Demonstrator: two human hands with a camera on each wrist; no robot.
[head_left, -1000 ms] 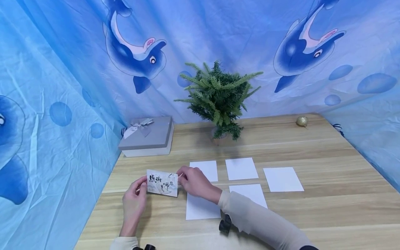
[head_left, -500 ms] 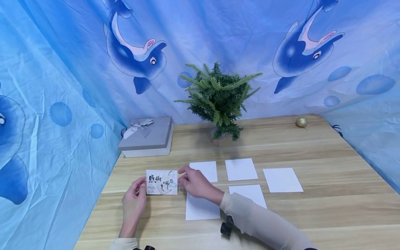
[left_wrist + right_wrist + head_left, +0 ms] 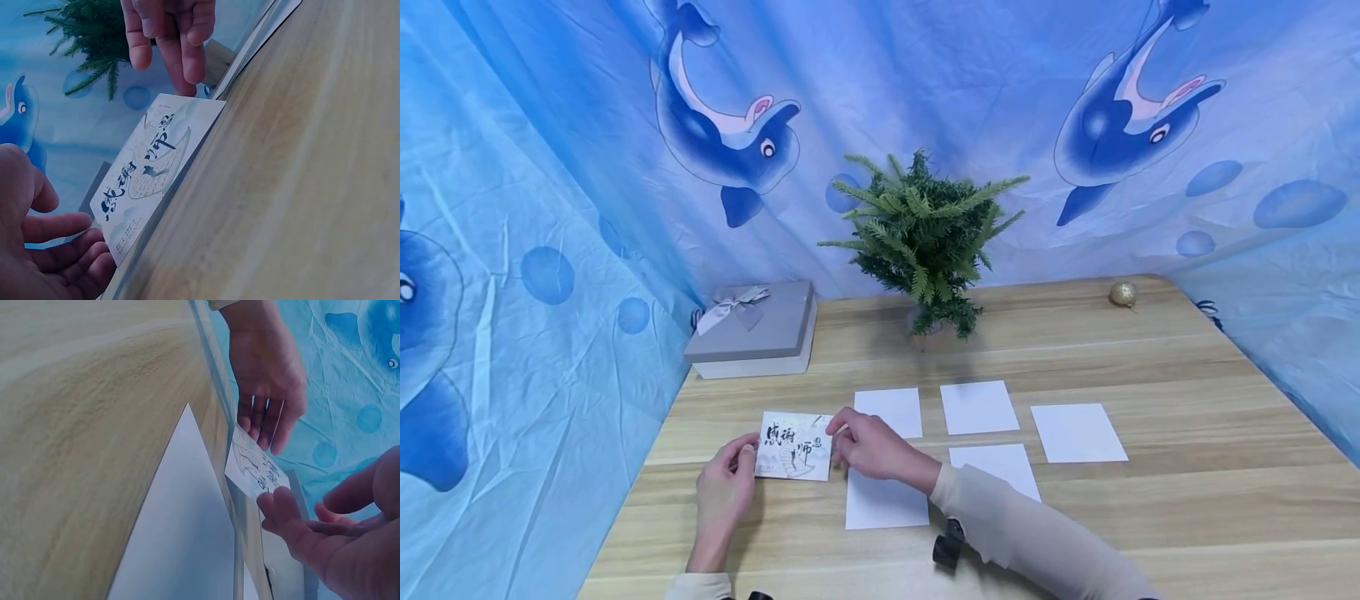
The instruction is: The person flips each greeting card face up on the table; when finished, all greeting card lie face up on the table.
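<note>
A card [image 3: 793,446] with black brush writing and a pale ink picture lies face up on or just above the wooden table. My left hand [image 3: 726,483] is at its left edge; in the left wrist view the fingertips of the left hand [image 3: 50,244] meet the card's edge, with the thumb apart from it. My right hand [image 3: 880,450] hovers at the right edge, fingers loosely bent. Seen from the right wrist, the fingers of the right hand [image 3: 337,544] overlap the card's corner, and contact is unclear. Neither hand pinches the card.
Several blank white square sheets, one of them [image 3: 979,407] at the back, lie right of the card. Behind stand a grey gift box [image 3: 752,321] with a ribbon bow and a small artificial fir tree [image 3: 928,233]. A gold ball [image 3: 1123,292] sits at the far right.
The card has been laid down, moving slightly right and toward me, from a tilted hold between both hands. Fingers of both hands have loosened from its edges.
</note>
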